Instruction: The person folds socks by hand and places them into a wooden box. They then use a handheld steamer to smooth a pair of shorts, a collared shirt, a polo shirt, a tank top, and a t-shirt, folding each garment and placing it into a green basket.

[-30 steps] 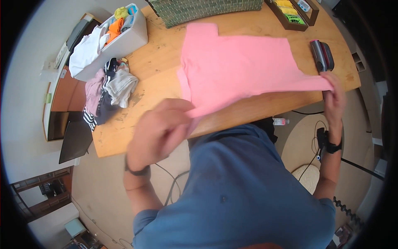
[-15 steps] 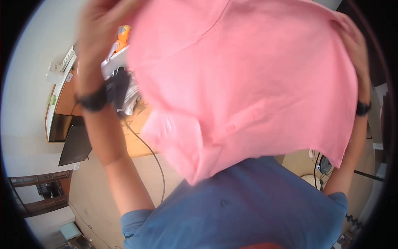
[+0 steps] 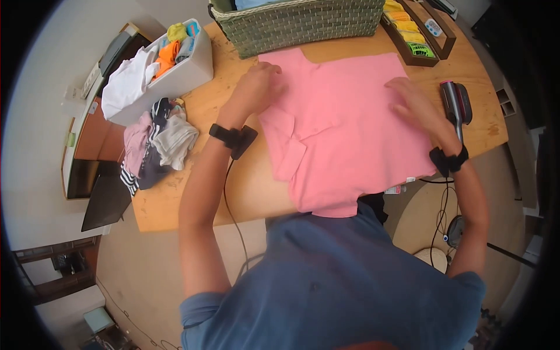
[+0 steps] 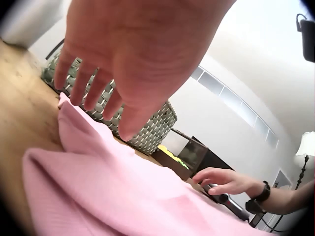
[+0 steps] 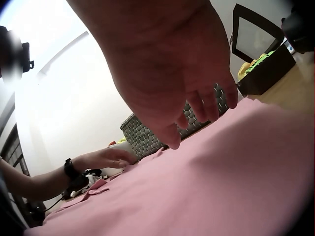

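A pink shirt [image 3: 356, 122] lies spread on the wooden table, its lower end hanging over the front edge near my body. One sleeve is bunched in folds on its left side. My left hand [image 3: 258, 88] hovers at the shirt's far left part, fingers extended and apart, as the left wrist view also shows. Over the shirt's right side is my right hand [image 3: 415, 106], its fingers loosely spread. In the right wrist view its fingertips [image 5: 174, 142] hang just above the pink cloth [image 5: 211, 172]. Neither hand holds anything.
A green woven basket [image 3: 303, 29] stands behind the shirt. At the left are a white bin of clothes [image 3: 181, 79] and a pile of garments [image 3: 175, 140]. A brown box with yellow items [image 3: 408, 32] and a grey handheld appliance [image 3: 452, 102] sit at the right.
Both hands held the pink shirt by its edge, raised it high off the table, then laid it down again turned over. Now the fingers have let it go.
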`<state>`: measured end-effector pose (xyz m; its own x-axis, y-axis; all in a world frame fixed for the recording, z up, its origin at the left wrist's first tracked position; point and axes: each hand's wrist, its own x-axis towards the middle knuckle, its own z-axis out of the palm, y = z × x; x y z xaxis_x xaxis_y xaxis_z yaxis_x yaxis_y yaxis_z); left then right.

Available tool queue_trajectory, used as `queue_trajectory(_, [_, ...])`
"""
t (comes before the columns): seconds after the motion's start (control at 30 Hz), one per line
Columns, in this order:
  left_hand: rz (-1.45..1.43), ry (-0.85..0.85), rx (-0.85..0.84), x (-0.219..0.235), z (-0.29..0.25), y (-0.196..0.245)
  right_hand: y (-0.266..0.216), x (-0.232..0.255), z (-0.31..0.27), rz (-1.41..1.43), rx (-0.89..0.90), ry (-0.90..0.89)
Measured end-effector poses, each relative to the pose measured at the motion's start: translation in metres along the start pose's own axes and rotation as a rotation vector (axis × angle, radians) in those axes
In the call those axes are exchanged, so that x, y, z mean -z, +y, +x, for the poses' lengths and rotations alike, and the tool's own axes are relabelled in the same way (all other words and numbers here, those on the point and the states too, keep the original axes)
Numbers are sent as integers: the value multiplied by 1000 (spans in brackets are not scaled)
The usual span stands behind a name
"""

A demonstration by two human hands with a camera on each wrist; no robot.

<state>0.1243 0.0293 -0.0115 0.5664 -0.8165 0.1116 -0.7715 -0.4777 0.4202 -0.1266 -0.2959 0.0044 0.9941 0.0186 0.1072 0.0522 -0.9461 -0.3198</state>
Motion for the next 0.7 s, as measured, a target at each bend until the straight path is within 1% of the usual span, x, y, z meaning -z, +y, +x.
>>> queue_trajectory(0.07, [127, 41, -90, -12, 7, 0, -9, 1, -10, 3, -12, -60])
queue_trajectory(0.1, [191, 59, -136, -14, 7, 4, -10, 0, -16, -35, -9, -49])
queue_trajectory(0.17, [204, 81, -100, -18, 4, 2, -10, -10, -27, -115, -6, -23])
queue_trajectory(0.2, [208, 92, -79, -18, -1, 6, -11, -11, -35, -121, -28, 20])
queue_trajectory(0.27, [104, 69, -121, -11, -21, 17, -12, -5, -44, -132, -63, 106])
queue_trajectory(0.3, [53, 58, -139, -9, -34, 25, 0, 1, -52, -66, -153, 147])
queue_trajectory(0.33, [64, 10, -130, -8, -46, 31, 15, 10, -61, -2, -241, 188])
queue_trajectory(0.4, [85, -80, -117, -8, -65, 42, 33, 27, -83, -114, -485, 408])
queue_trajectory(0.47, [80, -67, -97, -16, -72, 40, 72, 28, -115, -335, -657, 327])
queue_trajectory(0.5, [74, -52, -99, -17, -73, 38, 82, 26, -123, -448, -740, 285])
queue_trajectory(0.57, [54, -33, -112, -20, -74, 35, 85, 18, -129, -324, -799, 311])
queue_trajectory(0.6, [42, -28, -124, -20, -72, 32, 77, 20, -128, -261, -831, 325])
queue_trajectory(0.7, [14, -7, -141, -22, -71, 28, 50, 26, -117, -144, -982, 163])
